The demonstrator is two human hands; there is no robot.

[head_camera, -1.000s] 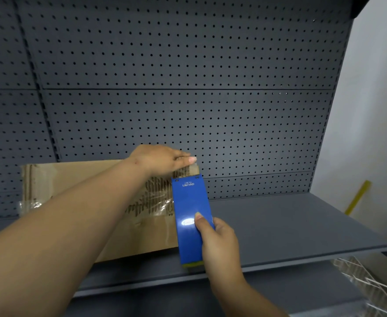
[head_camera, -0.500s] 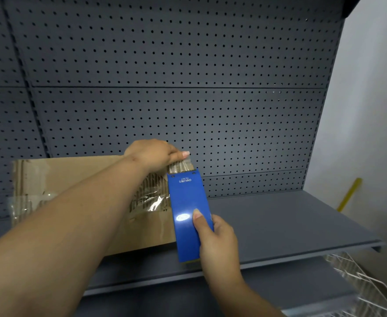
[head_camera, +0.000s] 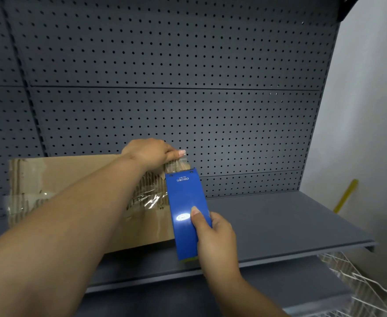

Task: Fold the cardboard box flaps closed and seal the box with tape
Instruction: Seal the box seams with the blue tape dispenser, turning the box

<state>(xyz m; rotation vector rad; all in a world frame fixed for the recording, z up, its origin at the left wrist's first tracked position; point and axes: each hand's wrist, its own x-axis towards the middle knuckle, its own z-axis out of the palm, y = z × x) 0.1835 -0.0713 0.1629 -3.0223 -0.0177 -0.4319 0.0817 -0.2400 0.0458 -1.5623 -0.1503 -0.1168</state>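
Cardboard box (head_camera: 73,179) tape end (head_camera: 176,161) is pinched by left hand (head_camera: 150,152), blue dispenser (head_camera: 185,209) gripped by right hand (head_camera: 215,236); tape is best kept taut.

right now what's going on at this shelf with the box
A person is taping a cardboard box that sits on a grey shelf in front of a pegboard wall. The right hand grips a blue tape dispenser at the box's right end. The left hand pinches the free end of the clear tape just above the dispenser, at the box's top corner. Crinkled tape already shows on the box's torn face.
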